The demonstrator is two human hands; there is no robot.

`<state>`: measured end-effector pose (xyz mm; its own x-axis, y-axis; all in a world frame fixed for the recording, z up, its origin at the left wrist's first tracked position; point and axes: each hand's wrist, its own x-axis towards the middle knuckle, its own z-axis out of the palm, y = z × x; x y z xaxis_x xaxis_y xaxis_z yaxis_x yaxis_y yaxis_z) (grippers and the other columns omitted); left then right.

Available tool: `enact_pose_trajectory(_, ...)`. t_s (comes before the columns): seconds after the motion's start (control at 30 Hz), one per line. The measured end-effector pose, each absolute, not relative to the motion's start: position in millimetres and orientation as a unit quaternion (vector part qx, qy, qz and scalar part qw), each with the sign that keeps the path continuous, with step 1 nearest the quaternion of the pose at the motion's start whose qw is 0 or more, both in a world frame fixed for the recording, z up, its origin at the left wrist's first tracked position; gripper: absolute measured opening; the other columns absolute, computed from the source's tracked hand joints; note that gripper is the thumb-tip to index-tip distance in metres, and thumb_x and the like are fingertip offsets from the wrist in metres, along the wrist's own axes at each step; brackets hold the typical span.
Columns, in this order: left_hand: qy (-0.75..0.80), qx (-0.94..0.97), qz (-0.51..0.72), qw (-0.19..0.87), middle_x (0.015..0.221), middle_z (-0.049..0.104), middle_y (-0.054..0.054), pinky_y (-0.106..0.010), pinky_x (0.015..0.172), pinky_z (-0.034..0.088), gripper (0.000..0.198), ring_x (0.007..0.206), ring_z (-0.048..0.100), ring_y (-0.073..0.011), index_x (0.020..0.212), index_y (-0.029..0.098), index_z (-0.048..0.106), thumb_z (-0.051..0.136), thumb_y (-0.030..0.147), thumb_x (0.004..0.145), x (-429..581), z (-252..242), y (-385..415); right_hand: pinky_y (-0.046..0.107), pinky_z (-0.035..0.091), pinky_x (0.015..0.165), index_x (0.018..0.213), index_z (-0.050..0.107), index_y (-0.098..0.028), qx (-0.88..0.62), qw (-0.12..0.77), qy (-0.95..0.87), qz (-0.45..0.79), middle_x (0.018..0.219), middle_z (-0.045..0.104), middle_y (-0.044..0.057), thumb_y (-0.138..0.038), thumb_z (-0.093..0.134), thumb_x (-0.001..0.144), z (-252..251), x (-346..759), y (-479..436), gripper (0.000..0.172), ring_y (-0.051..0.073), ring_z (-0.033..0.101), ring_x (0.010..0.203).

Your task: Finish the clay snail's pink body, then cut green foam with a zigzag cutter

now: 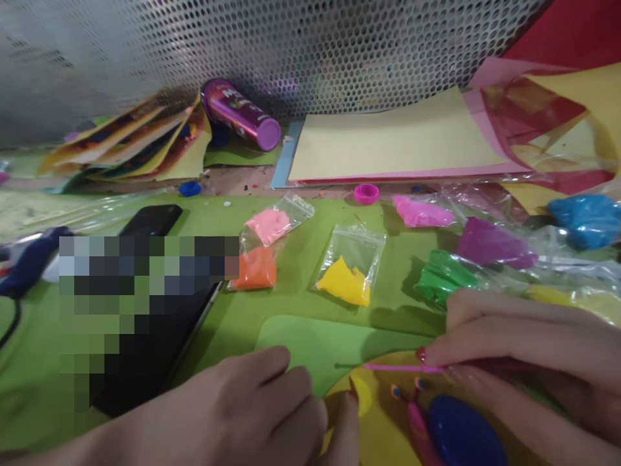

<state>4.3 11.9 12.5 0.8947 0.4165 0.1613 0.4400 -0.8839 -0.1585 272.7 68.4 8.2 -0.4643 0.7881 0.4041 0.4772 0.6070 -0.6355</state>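
My right hand [528, 362] pinches a thin pink stick-like modelling tool [402, 368] between thumb and fingers, its narrow tip pointing left. My left hand [272, 414] is curled, with one fingertip against a small flat piece of yellow clay [363, 396]; its other fingers are folded and partly hidden. Below the tool lies a clay snail with a pink body [416, 417], two eye stalks and a dark blue oval shell [466, 432]. The snail rests on a yellow sheet or disc [388, 440], over a light green board [291, 336].
Bags of yellow [345, 281], orange [255, 266], pink [269, 225], green [444, 278] and purple clay [495, 243] lie ahead. A black phone-like object [145, 369] lies left. Behind are a purple tumbler [240, 115], paper sheets [388, 145] and a perforated metal panel [315, 58].
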Motion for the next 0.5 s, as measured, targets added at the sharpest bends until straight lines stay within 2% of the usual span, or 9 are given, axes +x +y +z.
enact_pose_trajectory(0.1,-0.212,-0.969,-0.06,0.107,0.073,0.048,0.003,-0.036,0.053,0.03,0.026,0.062,0.039,-0.0133,0.108,0.013,0.068,0.074,0.028,0.087,5.5,13.8,12.7,0.026,0.056,0.046,0.079,0.073,-0.033,-0.39,0.348,-0.825,0.216,0.064,0.056,0.004,-0.055,0.068,0.089,11.3,264.1,68.0,0.025,0.024,0.063,0.061)
enact_pose_trajectory(0.2,-0.213,-0.969,-0.063,0.109,0.074,0.045,0.003,-0.035,0.053,0.032,0.038,0.063,0.038,-0.0136,0.111,0.01,0.067,0.079,0.032,0.082,6.5,14.7,12.3,0.027,0.055,0.045,0.079,0.073,-0.033,-0.378,0.345,-0.83,0.222,0.064,0.055,0.004,-0.054,0.069,0.089,11.6,261.6,68.3,0.023,0.024,0.062,0.061)
enact_pose_trajectory(0.37,-0.213,-0.967,-0.074,0.118,0.072,0.045,0.004,-0.035,0.054,0.034,0.04,0.063,0.04,-0.013,0.11,0.012,0.068,0.081,0.033,0.079,5.9,14.1,10.9,0.026,0.052,0.04,0.089,0.071,-0.034,-0.339,0.326,-0.84,0.269,0.069,0.059,0.003,-0.038,0.065,0.093,10.9,269.3,70.7,0.008,0.022,0.062,0.059)
enact_pose_trajectory(0.5,-0.204,-0.969,-0.067,0.125,0.072,0.046,0.004,-0.034,0.052,0.034,0.04,0.062,0.041,-0.013,0.11,0.013,0.069,0.081,0.036,0.079,5.5,14.9,8.2,0.018,0.055,0.05,0.101,0.065,-0.036,-0.308,0.32,-0.84,0.31,0.082,0.063,-0.002,-0.024,0.056,0.096,7.2,276.5,72.3,0.016,0.014,0.064,0.065)
